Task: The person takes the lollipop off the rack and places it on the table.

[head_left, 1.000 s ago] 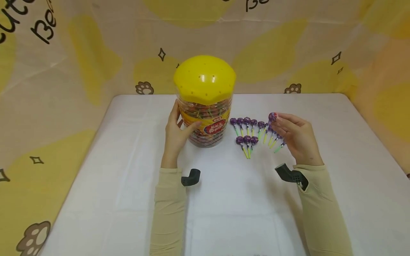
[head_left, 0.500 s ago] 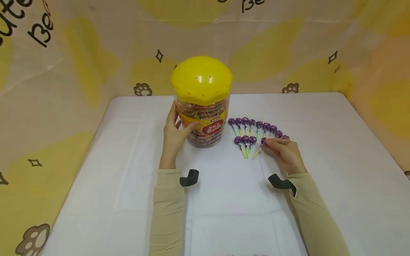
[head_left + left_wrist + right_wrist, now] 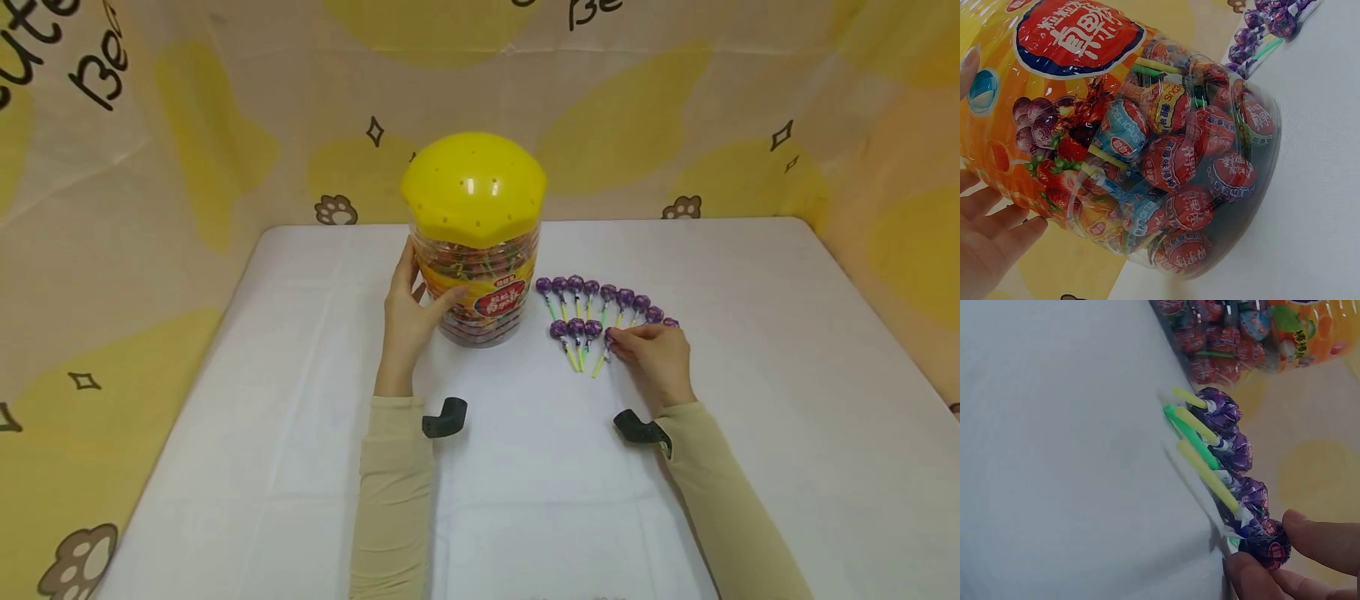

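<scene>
A clear jar full of wrapped lollipops, with a yellow domed lid, stands on the white table. My left hand grips its left side, thumb across the front label and fingers behind. In the right wrist view, my right hand pinches the purple-wrapped head of a lollipop between thumb and fingertips. Its yellow stick points toward me in the head view. Just left of it lie three purple lollipops side by side. Behind them, several more form a curved row, partly covered by my right hand.
The white-covered table runs back to a yellow patterned cloth backdrop. Small dark camera mounts stick out from both wrists. The lollipop rows lie close to the jar's right side.
My right hand has come down and left from above the back row, bringing the purple lollipop to the front row's right end. The left hand keeps its grip on the jar.
</scene>
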{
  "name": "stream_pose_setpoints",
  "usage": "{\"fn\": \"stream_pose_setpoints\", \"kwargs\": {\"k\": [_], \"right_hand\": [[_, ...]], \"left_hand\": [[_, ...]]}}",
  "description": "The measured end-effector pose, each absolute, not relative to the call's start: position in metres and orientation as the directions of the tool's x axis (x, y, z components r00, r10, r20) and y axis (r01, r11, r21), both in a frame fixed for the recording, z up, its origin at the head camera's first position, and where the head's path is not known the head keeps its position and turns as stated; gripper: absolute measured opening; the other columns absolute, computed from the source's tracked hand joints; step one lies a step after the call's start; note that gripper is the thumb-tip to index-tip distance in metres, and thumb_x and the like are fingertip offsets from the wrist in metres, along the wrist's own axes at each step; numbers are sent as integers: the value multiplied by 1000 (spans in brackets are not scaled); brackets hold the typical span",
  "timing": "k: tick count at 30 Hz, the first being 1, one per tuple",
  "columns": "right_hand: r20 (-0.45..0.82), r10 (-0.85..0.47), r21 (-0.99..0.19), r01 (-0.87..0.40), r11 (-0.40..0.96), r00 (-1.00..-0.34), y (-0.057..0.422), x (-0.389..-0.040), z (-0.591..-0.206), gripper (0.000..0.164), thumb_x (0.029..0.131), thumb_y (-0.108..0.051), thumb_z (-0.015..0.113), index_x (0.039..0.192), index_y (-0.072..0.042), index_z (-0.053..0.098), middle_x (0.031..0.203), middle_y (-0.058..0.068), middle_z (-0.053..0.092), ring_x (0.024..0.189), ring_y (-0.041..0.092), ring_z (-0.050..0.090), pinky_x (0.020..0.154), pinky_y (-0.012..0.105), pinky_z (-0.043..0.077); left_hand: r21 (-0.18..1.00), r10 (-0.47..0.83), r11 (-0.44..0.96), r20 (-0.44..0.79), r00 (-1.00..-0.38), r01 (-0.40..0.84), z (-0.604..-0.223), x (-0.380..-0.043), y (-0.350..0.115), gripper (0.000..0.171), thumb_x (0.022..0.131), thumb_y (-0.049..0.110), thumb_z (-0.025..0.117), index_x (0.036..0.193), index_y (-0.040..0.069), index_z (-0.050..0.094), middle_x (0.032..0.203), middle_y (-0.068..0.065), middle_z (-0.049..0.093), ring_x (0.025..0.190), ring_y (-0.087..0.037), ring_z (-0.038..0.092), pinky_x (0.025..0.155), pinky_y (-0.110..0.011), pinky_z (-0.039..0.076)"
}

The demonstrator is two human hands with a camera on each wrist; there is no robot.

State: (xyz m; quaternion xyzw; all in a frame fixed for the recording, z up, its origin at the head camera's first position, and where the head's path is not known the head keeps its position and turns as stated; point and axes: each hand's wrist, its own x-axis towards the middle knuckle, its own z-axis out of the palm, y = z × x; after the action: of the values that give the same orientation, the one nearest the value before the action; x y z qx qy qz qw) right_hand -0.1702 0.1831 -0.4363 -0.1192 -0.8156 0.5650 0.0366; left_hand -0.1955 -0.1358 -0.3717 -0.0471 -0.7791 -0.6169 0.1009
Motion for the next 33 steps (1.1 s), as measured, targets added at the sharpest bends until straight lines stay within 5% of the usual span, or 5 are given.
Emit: {"fn": "stream_pose_setpoints", "kwargs": {"k": [8, 20, 24, 27, 33], "right_hand": [[92, 259, -758, 101, 644, -962, 177, -169, -434, 36, 84, -34, 71, 84, 2, 73, 64, 8, 69, 59, 14, 64, 79, 38, 48], [221, 146, -679, -44, 733, -964, 204, -177, -395, 32, 89, -26, 67, 94, 5, 71, 81, 18, 70, 62, 20, 62, 57, 28, 45], [310, 87, -615, -130, 778, -947, 225, -193, -363, 44, 90, -30, 65, 115, 7, 63, 111, 26, 63, 96, 39, 60, 78, 47, 51], [278, -7, -525, -158, 836, -961, 236, -208, -342, 71, 86, -40, 67, 137, 4, 44, 139, 31, 38, 124, 50, 37, 100, 63, 33], [244, -191, -96, -220, 971, -951, 245, -225, -309, 97, 76, -56, 70, 150, -13, 24, 152, 31, -3, 136, 53, -4, 104, 71, -5]], "left_hand": [[952, -52, 232, 215, -975, 198, -371, -195, -136, 93, 82, 24, 75, 152, 12, 15, 155, -6, 19, 140, -20, 23, 111, -35, 30], [900, 45, 383, 207, -977, 208, -365, -198, -148, 97, 81, 39, 74, 153, 15, 13, 155, -7, 19, 140, -24, 23, 110, -42, 30], [727, 158, 649, 161, -974, 225, -347, -204, -175, 109, 76, 54, 72, 153, 16, 4, 158, -7, 3, 144, -27, 5, 113, -52, 16], [485, 206, 840, 128, -970, 242, -332, -203, -199, 118, 73, 61, 71, 153, 14, -3, 156, -9, -18, 139, -31, -22, 110, -61, -3], [51, 222, 973, 78, -972, 227, -317, -193, -233, 123, 66, 70, 69, 153, 13, 2, 149, -15, -32, 126, -37, -41, 97, -73, -16]]}}
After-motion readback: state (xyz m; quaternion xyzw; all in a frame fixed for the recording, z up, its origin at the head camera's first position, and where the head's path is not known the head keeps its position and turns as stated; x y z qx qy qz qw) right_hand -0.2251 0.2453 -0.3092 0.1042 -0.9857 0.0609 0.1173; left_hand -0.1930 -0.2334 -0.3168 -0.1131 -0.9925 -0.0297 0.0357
